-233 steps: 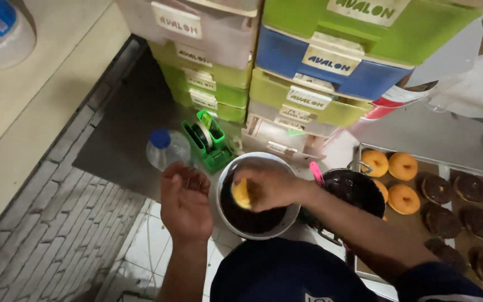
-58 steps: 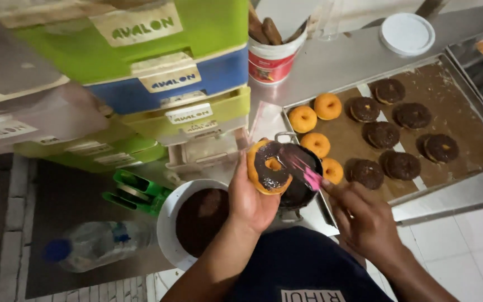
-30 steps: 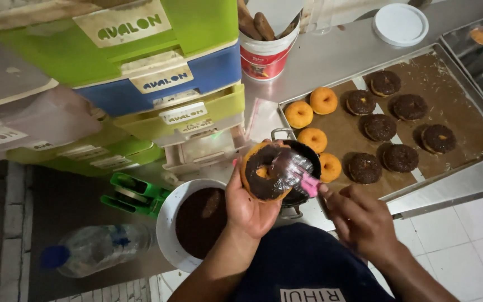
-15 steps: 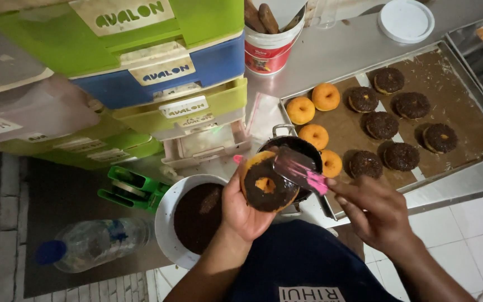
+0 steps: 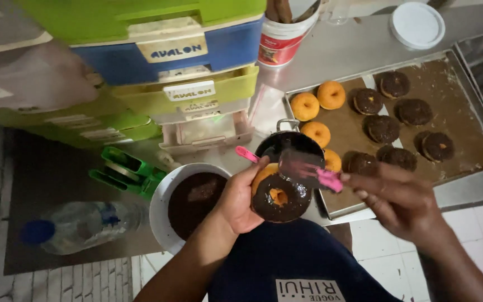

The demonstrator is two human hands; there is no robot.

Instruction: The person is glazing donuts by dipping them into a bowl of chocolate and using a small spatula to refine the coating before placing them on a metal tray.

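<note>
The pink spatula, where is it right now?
In the head view, the pink spatula is in the right hand, its blade over the chocolate-coated donut held by the left hand, just in front of the small black pan.

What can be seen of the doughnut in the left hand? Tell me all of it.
The doughnut is a ring with a small centre hole, its upper face coated in dark, glossy chocolate glaze; bare orange-golden crust shows at the upper left edge and through the hole. It lies tilted in the left hand, gripped at its left rim by fingers and thumb. The right hand holds a pink spatula, its smeared blade at the doughnut's upper edge, above a dark pan.
</note>
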